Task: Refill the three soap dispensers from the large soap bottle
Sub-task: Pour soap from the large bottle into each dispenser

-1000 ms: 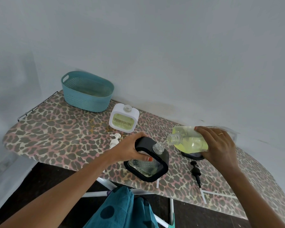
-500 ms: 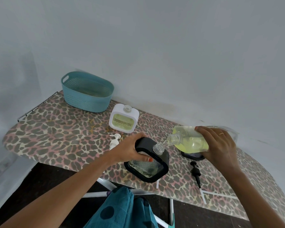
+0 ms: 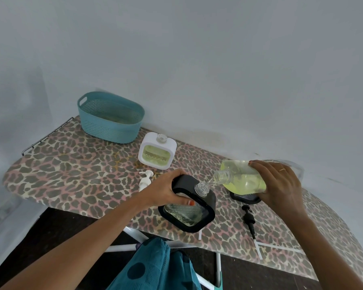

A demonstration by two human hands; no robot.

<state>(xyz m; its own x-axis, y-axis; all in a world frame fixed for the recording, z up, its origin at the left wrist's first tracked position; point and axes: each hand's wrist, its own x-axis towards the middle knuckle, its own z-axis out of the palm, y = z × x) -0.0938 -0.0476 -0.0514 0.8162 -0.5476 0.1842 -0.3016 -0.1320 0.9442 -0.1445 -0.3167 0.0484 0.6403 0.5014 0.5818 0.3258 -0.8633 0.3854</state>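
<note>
Near the ironing board's point(image 3: 71, 174) front edge, the left hand point(image 3: 166, 190) wraps its fingers round the tilted black dispenser point(image 3: 210, 200), steadying its open neck under the large soap bottle point(image 3: 244, 178), which the right hand point(image 3: 281, 185) grips sideways to pour.

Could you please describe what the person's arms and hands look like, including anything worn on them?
The left arm and right arm are bare, with no sleeves, watch or bracelet in view. The right hand wears a thin ring on one finger. The left hand has an orange-red painted thumbnail. Neither hand is gloved.
</note>
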